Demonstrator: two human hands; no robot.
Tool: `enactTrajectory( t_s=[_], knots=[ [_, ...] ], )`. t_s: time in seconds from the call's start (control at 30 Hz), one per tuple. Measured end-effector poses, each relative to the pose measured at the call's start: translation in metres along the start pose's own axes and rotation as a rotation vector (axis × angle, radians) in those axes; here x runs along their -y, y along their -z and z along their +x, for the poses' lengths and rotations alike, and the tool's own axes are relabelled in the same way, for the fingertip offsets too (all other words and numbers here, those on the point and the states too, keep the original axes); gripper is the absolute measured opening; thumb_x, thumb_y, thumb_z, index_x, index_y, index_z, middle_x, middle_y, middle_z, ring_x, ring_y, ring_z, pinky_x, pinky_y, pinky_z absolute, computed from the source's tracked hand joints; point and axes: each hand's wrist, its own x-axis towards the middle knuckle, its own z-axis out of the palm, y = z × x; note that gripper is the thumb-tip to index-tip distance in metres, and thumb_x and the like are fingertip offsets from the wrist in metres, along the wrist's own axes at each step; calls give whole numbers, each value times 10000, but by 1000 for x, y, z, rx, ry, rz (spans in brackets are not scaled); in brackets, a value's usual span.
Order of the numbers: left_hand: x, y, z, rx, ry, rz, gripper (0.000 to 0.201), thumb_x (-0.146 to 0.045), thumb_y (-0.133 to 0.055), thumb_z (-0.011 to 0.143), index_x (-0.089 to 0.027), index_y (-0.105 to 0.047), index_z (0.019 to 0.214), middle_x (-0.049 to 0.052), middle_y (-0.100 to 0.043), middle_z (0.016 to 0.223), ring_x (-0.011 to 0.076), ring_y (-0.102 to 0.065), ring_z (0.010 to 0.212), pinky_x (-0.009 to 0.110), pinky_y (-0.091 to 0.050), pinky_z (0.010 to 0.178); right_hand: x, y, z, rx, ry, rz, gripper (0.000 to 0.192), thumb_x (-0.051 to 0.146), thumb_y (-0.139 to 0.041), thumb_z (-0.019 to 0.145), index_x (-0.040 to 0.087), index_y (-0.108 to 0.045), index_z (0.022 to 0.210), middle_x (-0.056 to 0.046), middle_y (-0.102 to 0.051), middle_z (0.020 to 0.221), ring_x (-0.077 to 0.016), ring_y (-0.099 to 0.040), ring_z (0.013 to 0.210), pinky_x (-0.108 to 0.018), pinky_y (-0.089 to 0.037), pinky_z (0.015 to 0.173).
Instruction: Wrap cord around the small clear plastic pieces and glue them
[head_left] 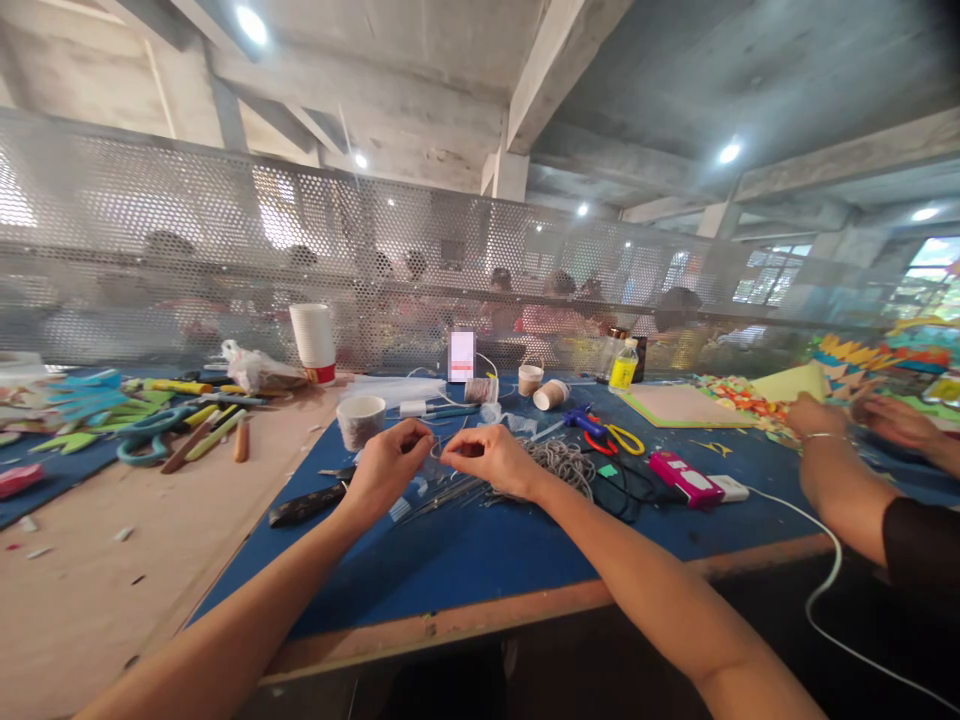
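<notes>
My left hand (391, 458) is closed in a pinch above the blue mat (360, 575). Facing it, close by, my right hand (495, 456) pinches too, its thumb and fingertips pressed together. Whatever lies between the fingertips is too small to make out. Beneath and beside my right hand is a tangled pile of grey cord (566, 466). Thin wire-like rods (450, 494) lie on the mat below both hands. A dark-handled tool (306, 506) rests to the left of my left hand, and a paper cup (361, 420) stands just behind it.
Behind are a lit phone (462, 357), a tipped cup (551, 395) and a yellow bottle (623, 366). Right of the cord lie a blue glue gun (583, 422), scissors (624, 440) and a magenta box (685, 480). Scissors (154, 435) lie left. Another person's hands (817, 420) work at right.
</notes>
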Motion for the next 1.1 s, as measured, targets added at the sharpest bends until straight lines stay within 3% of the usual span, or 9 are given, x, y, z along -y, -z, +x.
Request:
enactTrajectory(
  t_s=[0.4,0.67,0.9,1.1],
  knots=[
    [-10,3,2,-8,109,-361,196,-352,-624,795,-157,-621,783,-53,-492,515,86,-400,471,207,-309,463,-13,-5,3,-139,-47,-160,281,444,-608,870,196,-739,883,-6,-654,718,-112,-520,628,-228,-367,594],
    [-13,5,1,94,183,-547,216,-377,-636,796,-163,-621,766,-59,-468,546,70,-378,481,191,-293,463,-23,-7,6,-182,-82,-48,332,482,-606,855,176,-734,869,-5,-632,686,-108,-488,587,-224,-338,544],
    [-16,2,-2,274,187,-459,210,-373,-610,796,-171,-617,736,-58,-451,491,77,-363,442,195,-296,440,-22,12,9,-141,-110,82,328,454,-622,835,142,-722,848,-4,-603,653,-101,-470,571,-215,-353,535],
    [-8,-1,0,290,109,-174,148,-326,-594,769,-187,-626,731,-57,-483,463,99,-406,406,213,-307,420,-20,21,9,-126,-74,47,288,411,-626,835,140,-726,832,-10,-637,695,-101,-496,605,-211,-369,560]
  ],
)
